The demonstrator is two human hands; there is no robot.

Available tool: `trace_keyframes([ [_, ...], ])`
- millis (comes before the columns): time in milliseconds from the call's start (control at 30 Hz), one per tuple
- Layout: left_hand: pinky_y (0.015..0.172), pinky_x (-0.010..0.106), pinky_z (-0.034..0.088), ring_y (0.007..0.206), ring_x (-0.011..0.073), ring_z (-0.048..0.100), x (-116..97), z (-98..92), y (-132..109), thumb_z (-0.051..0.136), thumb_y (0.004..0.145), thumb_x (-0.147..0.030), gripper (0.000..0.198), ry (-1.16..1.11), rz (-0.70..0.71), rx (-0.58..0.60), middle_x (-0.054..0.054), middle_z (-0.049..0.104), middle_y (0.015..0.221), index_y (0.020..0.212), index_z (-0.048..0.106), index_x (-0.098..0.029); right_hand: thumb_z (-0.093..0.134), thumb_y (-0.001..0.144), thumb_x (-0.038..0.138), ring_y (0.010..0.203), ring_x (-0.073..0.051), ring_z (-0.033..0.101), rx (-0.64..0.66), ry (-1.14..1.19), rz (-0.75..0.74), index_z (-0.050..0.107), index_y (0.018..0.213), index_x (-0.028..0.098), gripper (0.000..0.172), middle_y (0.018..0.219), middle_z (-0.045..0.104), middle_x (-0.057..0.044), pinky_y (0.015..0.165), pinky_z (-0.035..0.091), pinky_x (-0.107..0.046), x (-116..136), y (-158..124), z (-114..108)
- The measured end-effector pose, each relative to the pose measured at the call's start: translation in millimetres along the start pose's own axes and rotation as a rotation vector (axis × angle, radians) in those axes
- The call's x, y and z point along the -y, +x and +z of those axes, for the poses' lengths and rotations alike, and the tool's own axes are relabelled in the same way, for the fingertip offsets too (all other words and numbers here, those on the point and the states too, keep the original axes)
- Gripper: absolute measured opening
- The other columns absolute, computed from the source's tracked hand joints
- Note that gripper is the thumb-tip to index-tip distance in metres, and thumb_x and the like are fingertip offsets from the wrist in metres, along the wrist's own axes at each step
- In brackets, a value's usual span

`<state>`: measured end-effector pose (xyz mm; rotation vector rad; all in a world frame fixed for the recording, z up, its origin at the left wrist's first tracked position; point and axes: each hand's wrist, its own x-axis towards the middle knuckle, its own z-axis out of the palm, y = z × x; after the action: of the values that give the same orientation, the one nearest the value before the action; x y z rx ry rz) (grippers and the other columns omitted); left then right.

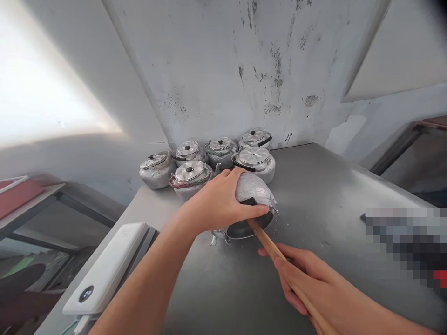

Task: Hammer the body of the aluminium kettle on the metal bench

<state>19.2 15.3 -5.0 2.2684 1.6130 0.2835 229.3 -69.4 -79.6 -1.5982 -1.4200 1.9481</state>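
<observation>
A silver metal kettle (256, 186) lies tipped on its side on the table, its dark round mouth turned toward me. My left hand (223, 200) is wrapped over its top, with the thumb along the rim and a black handle grip (249, 201) beside it. The fingers of my right hand (300, 279) close round a wooden stick (267, 244), whose far end goes into the kettle's mouth; that tip is hidden inside. Small shiny metal feet or a fitting (220, 237) show under the kettle's left side, and I cannot tell what they belong to.
Several lidded kettles, among them one with a red-wrapped handle (190, 174), stand close behind my left hand. A white power bank (106, 267) with a cable lies at the left of the grey table (209, 298). A stained wall (223, 79) rises behind; a pixelated patch covers the right edge.
</observation>
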Motion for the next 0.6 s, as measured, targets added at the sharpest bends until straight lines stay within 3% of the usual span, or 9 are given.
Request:
trace_keyframes([
  [100, 0.094, 0.042, 0.049, 0.13, 0.0391, 0.055, 1, 0.9, 1, 0.06, 0.081, -0.084, 0.093, -0.004, 0.011, -0.001, 0.011, 0.059, 0.14, 0.153, 0.043, -0.029, 0.035, 0.108, 0.043, 0.054, -0.013, 0.04, -0.02, -0.021, 0.065, 0.056, 0.131, 0.019, 0.04, 0.066, 0.048, 0.006, 0.04, 0.04, -0.018, 3, 0, -2],
  [200, 0.096, 0.04, 0.049, 0.131, 0.0384, 0.054, 4, -0.6, 1, 0.059, 0.08, -0.086, 0.094, -0.015, 0.011, 0.004, 0.01, 0.056, 0.144, 0.153, 0.044, -0.029, 0.044, 0.103, 0.047, 0.053, -0.013, 0.039, -0.014, -0.013, 0.019, 0.056, 0.131, 0.02, 0.04, 0.064, 0.047, 0.007, 0.04, 0.039, -0.019, 2, 0, -7],
  [267, 0.095, 0.04, 0.049, 0.129, 0.0375, 0.057, 8, -4.7, 1, 0.057, 0.079, -0.088, 0.096, -0.023, -0.034, 0.017, 0.011, 0.05, 0.15, 0.153, 0.045, -0.029, 0.053, 0.097, 0.047, 0.055, -0.014, 0.041, -0.033, -0.069, -0.095, 0.058, 0.126, 0.022, 0.039, 0.066, 0.047, 0.007, 0.041, 0.04, -0.021, -1, 0, -10],
  [333, 0.094, 0.041, 0.05, 0.125, 0.0374, 0.06, 16, -11.4, 1, 0.053, 0.079, -0.091, 0.098, -0.018, -0.111, 0.001, 0.013, 0.046, 0.154, 0.154, 0.044, -0.028, 0.06, 0.092, 0.044, 0.056, -0.016, 0.044, -0.083, -0.209, -0.244, 0.066, 0.104, 0.025, 0.023, 0.067, 0.048, 0.005, 0.045, 0.041, -0.024, -4, 0, -13],
  [433, 0.095, 0.043, 0.048, 0.126, 0.0392, 0.059, 32, -23.1, 1, 0.048, 0.082, -0.091, 0.096, 0.018, -0.169, -0.14, 0.015, 0.057, 0.145, 0.153, 0.044, -0.026, 0.065, 0.09, 0.038, 0.056, -0.017, 0.045, -0.175, -0.413, -0.423, 0.064, 0.077, 0.026, 0.018, 0.064, 0.051, 0.003, 0.05, 0.038, -0.027, -5, -2, -19],
  [533, 0.094, 0.042, 0.048, 0.12, 0.0381, 0.063, 45, -31.3, -1, 0.042, 0.091, -0.083, 0.079, 0.047, -0.168, -0.154, 0.013, 0.068, 0.133, 0.145, 0.054, -0.026, 0.065, 0.093, 0.038, 0.056, -0.019, 0.046, -0.219, -0.486, -0.541, 0.068, 0.089, 0.029, 0.011, 0.063, 0.055, 0.003, 0.054, 0.038, -0.03, -5, -5, -27],
  [600, 0.091, 0.042, 0.049, 0.116, 0.0385, 0.065, 48, -33.0, -3, 0.05, 0.092, -0.073, 0.072, 0.079, -0.127, -0.114, 0.012, 0.071, 0.126, 0.146, 0.055, -0.026, 0.061, 0.097, 0.039, 0.057, -0.019, 0.047, -0.255, -0.481, -0.614, 0.067, 0.102, 0.03, 0.013, 0.066, 0.056, 0.003, 0.058, 0.04, -0.031, -6, -5, -31],
])
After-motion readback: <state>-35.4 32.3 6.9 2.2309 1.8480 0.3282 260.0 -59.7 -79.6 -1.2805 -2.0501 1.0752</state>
